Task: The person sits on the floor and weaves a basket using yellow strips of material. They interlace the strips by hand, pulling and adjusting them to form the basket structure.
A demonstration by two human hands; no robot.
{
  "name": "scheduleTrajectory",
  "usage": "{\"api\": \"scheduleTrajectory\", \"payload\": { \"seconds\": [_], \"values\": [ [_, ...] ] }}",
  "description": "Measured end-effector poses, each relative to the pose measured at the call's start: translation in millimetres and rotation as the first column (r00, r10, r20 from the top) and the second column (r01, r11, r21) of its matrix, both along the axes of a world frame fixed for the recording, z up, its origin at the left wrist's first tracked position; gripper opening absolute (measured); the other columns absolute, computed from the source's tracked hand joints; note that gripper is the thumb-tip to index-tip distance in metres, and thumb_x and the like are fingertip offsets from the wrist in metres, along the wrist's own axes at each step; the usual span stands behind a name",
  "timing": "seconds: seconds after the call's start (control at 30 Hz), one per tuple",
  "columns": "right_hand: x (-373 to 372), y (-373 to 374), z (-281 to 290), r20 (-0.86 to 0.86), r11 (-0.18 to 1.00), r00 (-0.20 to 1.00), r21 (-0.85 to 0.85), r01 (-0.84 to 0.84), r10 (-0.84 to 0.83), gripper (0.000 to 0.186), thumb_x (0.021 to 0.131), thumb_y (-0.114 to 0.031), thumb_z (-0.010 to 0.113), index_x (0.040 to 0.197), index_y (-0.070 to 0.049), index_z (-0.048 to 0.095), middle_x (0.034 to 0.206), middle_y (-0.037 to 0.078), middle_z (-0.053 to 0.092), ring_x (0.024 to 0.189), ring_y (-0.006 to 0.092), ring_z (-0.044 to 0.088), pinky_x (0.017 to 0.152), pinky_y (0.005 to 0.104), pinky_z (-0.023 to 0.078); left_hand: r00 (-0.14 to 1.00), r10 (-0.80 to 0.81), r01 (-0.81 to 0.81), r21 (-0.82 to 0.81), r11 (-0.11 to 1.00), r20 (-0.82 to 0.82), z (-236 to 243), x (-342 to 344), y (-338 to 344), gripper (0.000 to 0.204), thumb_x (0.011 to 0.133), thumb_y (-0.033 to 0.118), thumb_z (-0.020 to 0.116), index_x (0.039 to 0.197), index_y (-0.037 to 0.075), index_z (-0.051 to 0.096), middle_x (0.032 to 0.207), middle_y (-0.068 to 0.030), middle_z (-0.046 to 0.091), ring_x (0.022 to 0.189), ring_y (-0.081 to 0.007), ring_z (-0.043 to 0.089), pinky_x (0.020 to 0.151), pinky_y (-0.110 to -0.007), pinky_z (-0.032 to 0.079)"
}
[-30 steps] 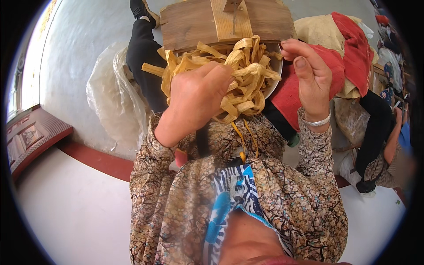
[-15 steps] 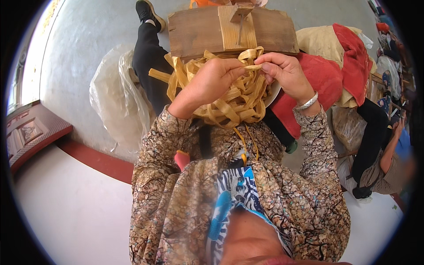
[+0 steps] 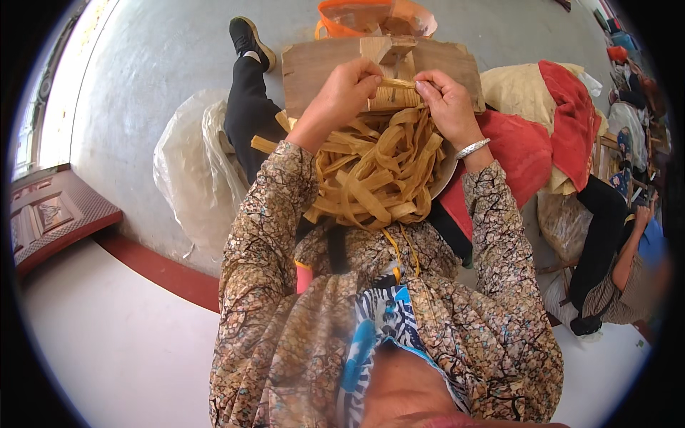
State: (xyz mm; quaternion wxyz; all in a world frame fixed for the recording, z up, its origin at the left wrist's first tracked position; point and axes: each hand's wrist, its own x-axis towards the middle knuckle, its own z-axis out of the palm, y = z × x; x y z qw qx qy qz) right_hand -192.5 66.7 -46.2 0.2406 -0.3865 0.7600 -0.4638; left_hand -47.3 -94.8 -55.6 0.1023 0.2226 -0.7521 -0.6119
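A flat tan strip (image 3: 396, 83) lies across the front edge of the board (image 3: 314, 68), just under the small wooden block (image 3: 385, 48) that stands on it, and both hands pinch it there. The left hand (image 3: 341, 93) is closed on the strip's left end, thumb and fingers narrow around it; the right hand (image 3: 446, 100) holds the right end the same way, a silver bangle (image 3: 473, 148) on its wrist. The strip sits between the two hands, stretched from one to the other and touching the board. To work it well, it seems best to keep the strip taut and flat against the board, both pinches close to the block so that it does not twist, and to pull evenly so that neither end slips. Below the board, toward the person, a loose pile of strips (image 3: 371, 178) fills a shallow bowl (image 3: 446, 182) on the lap, its top touching the undersides of both wrists. Beyond the board stands an orange basket (image 3: 335, 25). Left of the board lie a dark trouser leg and shoe (image 3: 250, 43) and a clear plastic bag (image 3: 189, 164). Right of the board is a heap of red and cream cloth (image 3: 549, 114), and further right another person (image 3: 621, 250) sits.
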Motion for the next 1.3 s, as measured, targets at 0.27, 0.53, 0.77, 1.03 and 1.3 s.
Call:
{"api": "scheduleTrajectory", "payload": {
  "seconds": [0.27,0.53,0.77,1.03,1.3],
  "values": [
    [-1.3,-6.1,-32.7,-0.11,0.998,0.993,-0.022,0.052,-0.054,0.013,0.088,-0.01,0.062,0.096,-0.001,0.066,0.081,0.01,0.068,0.073,0.0158,0.062,0.069,0.0291,0.049,0.991,0.126,-0.133,-0.465,0.875,-0.047,-35.2,-19.5,12.3,0.019,0.09,0.019,0.058,0.1,0.003,0.06,0.079,-0.0184,0.065,0.076,-0.036,0.063,0.067,-0.043,0.048],
    [-6.2,39.0,-25.4,-0.114,0.988,0.982,-0.044,0.147,-0.151,0.014,0.092,-0.007,0.059,0.101,0.0,0.066,0.086,0.006,0.067,0.078,0.0118,0.06,0.071,0.0249,0.048,0.969,0.238,-0.238,-0.481,0.844,-0.062,-26.4,21.8,3.9,0.021,0.09,0.021,0.053,0.096,0.002,0.06,0.077,-0.0209,0.065,0.079,-0.0417,0.062,0.069,-0.049,0.047],
    [63.3,52.2,37.1,-0.748,0.979,0.659,-0.184,-0.092,-0.078,0.035,0.087,-0.036,0.065,0.111,-0.01,0.065,0.101,0.004,0.067,0.095,0.0237,0.059,0.086,0.0365,0.042,0.99,0.005,0.042,0.328,0.944,-0.142,31.6,43.3,86.7,0.007,0.095,0.007,0.057,0.095,0.002,0.052,0.073,0.0001,0.056,0.065,-0.0035,0.05,0.056,-0.018,0.039],
    [86.8,71.0,29.2,-0.152,0.963,0.973,-0.23,0.138,-0.175,0.013,0.087,-0.017,0.069,0.084,-0.005,0.066,0.064,0.009,0.06,0.055,0.0208,0.056,0.053,0.0311,0.045,0.925,-0.366,0.32,0.318,0.893,0.098,49.1,94.7,98.3,0.012,0.094,0.013,0.057,0.093,0.002,0.055,0.067,-0.0021,0.054,0.063,-0.0114,0.053,0.055,-0.028,0.042],
    [130.4,80.8,75.4,0.18,0.956,0.941,-0.12,-0.266,0.285,0.01,0.089,-0.013,0.067,0.089,-0.003,0.066,0.072,0.003,0.062,0.065,0.0091,0.058,0.058,0.0241,0.047,0.891,-0.452,0.383,-0.614,0.69,0.047,154.3,142.1,89.4,0.029,0.074,0.006,0.072,0.1,-0.001,0.061,0.068,-0.0102,0.055,0.061,-0.028,0.056,0.057,-0.033,0.045]
  ]
}}
